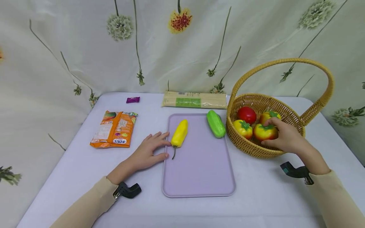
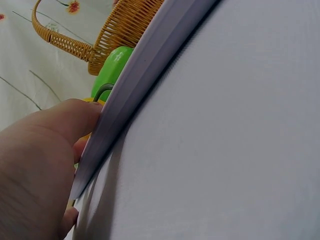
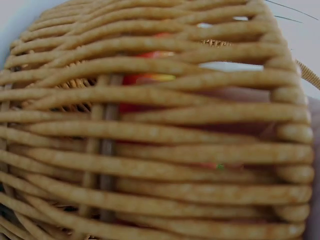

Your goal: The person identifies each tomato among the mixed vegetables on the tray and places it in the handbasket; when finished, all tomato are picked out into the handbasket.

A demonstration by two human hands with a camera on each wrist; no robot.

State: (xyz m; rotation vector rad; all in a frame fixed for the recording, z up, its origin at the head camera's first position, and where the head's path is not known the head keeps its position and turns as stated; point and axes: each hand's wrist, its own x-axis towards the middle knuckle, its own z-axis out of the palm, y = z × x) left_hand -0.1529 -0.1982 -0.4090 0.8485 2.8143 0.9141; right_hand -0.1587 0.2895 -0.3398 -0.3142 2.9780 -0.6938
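My right hand [image 1: 285, 136] reaches over the near rim of a wicker basket [image 1: 251, 151] and grips a red-and-yellow tomato [image 1: 263, 132] by its side and top. Beside it in the basket lie a red tomato [image 1: 246, 114] and two more red-and-yellow ones. My left hand [image 1: 149, 151] rests with spread fingers at the left edge of a lilac tray [image 1: 199, 171], thumb and fingertips on its rim. On the tray are a yellow chili pepper [image 1: 179, 134], close to those fingertips, and a green cucumber-like vegetable [image 1: 215, 123]. Wicker fills the right wrist view, mostly hiding that hand.
An orange snack packet [image 1: 115, 129] lies left of the tray, with a small purple wrapped sweet [image 1: 133, 100] behind it. A long beige packet [image 1: 196, 100] lies behind the tray. The basket's tall handle [image 1: 288, 60] arches above the right hand. A flowered cloth hangs at the back.
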